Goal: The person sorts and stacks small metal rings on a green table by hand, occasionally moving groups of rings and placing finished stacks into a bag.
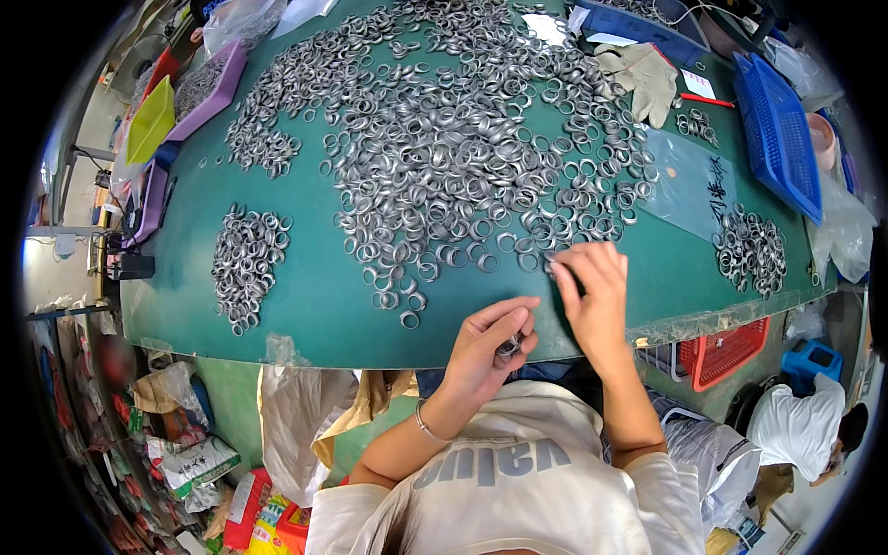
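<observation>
A broad heap of grey metal rings (453,157) spreads over the green table (305,314). At its near edge, my right hand (592,287) is closed, thumb and fingers pinching a ring (551,266). My left hand (490,347) hangs over the table's front edge with its fingers curled round a few metal rings (508,346); how many is hidden by the fingers. Off to the left lies a smaller pile of rings (248,264). Another small pile (751,250) sits at the right end of the table.
A clear plastic bag (689,185) lies right of the heap, below a work glove (640,81) and a red pen (708,100). A blue basket (777,134) stands at the right edge, a purple tray (208,92) at the far left. Under the table is a red basket (731,353).
</observation>
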`<state>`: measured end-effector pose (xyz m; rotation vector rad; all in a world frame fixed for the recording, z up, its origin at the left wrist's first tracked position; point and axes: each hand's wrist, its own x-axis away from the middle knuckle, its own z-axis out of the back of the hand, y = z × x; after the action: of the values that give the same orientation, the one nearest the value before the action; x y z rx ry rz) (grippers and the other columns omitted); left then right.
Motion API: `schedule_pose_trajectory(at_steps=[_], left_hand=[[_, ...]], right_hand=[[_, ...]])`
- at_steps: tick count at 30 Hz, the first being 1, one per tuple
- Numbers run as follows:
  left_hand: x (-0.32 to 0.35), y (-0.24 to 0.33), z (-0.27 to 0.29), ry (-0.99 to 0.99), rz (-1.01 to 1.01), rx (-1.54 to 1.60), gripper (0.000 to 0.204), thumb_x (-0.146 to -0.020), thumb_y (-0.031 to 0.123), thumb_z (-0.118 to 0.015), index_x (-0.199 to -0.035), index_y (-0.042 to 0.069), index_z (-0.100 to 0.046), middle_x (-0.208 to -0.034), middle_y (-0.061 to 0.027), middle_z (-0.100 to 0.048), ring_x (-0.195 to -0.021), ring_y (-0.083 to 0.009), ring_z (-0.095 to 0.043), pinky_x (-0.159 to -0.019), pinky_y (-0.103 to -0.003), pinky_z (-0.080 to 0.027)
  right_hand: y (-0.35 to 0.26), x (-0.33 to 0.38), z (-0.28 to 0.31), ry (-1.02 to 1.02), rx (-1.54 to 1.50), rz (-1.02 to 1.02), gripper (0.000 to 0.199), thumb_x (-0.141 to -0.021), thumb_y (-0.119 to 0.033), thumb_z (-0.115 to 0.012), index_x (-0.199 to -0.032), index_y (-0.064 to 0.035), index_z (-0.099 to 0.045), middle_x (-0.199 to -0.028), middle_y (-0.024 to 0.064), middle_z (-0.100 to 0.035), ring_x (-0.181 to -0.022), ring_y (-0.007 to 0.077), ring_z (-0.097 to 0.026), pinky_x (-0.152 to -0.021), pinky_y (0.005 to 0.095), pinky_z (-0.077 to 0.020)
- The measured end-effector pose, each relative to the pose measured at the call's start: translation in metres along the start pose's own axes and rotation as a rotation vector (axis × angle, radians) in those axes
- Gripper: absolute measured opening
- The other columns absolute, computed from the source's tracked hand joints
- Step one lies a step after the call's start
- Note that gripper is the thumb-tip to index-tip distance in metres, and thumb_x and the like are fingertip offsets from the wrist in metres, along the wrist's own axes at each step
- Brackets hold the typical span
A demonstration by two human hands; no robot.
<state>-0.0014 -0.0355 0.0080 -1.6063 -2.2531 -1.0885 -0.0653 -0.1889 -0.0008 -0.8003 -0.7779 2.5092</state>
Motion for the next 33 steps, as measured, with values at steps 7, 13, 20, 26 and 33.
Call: schedule_pose_trajectory(at_steps=[7,13,20,26,33], left_hand=[[0.003,-0.001,-0.012,0.058,-0.278,-0.307,0.032,-0.091,0.008,-0.058,-0.122,-0.001,-0.056,-0.083,-0.0046,-0.056,-0.060,-0.0088,-0.046,-0.042,-0.017,-0.029],[0.002,0.000,-0.003,0.059,-0.204,-0.418,0.024,-0.090,0.005,-0.054,-0.112,-0.001,-0.060,-0.066,-0.0045,-0.054,-0.047,-0.0067,-0.039,-0.040,-0.018,-0.027],[0.004,0.005,0.001,-0.038,-0.126,-0.135,0.021,-0.089,0.004,-0.047,-0.103,-0.002,-0.062,-0.071,-0.0088,-0.054,-0.047,-0.0090,-0.041,-0.037,-0.020,-0.028],[0.004,0.005,0.004,-0.047,-0.144,-0.052,0.021,-0.092,0.008,-0.051,-0.106,-0.003,-0.061,-0.078,-0.0090,-0.056,-0.050,-0.0100,-0.044,-0.038,-0.018,-0.028],[0.004,0.004,-0.007,-0.080,-0.211,-0.241,0.025,-0.091,0.009,-0.057,-0.114,-0.002,-0.061,-0.073,-0.0040,-0.055,-0.050,-0.0085,-0.042,-0.038,-0.018,-0.027]], right_hand=[[-0.018,0.024,0.015,-0.212,-1.194,-0.703,0.009,-0.091,-0.007,-0.058,-0.093,0.0002,-0.062,-0.087,0.0016,-0.065,-0.072,0.0059,-0.053,-0.066,0.0213,-0.0427],[-0.019,0.026,0.016,-0.166,-0.585,-0.355,0.016,-0.080,-0.004,-0.068,-0.095,-0.0017,-0.064,-0.084,0.0060,-0.062,-0.077,0.0146,-0.054,-0.067,0.0271,-0.0435],[-0.009,0.005,0.002,-0.046,0.121,0.021,0.025,-0.067,-0.010,-0.076,-0.090,-0.0074,-0.066,-0.087,0.0051,-0.057,-0.080,0.0236,-0.051,-0.073,0.0358,-0.0356],[-0.006,0.009,0.005,0.104,-0.046,0.096,0.018,-0.067,-0.006,-0.074,-0.084,-0.0068,-0.068,-0.086,0.0028,-0.059,-0.076,0.0220,-0.052,-0.069,0.0336,-0.0360],[-0.027,0.014,0.030,-0.017,-0.197,0.286,0.026,-0.061,-0.003,-0.070,-0.086,-0.0051,-0.069,-0.090,0.0058,-0.060,-0.080,0.0259,-0.054,-0.070,0.0366,-0.0410]])
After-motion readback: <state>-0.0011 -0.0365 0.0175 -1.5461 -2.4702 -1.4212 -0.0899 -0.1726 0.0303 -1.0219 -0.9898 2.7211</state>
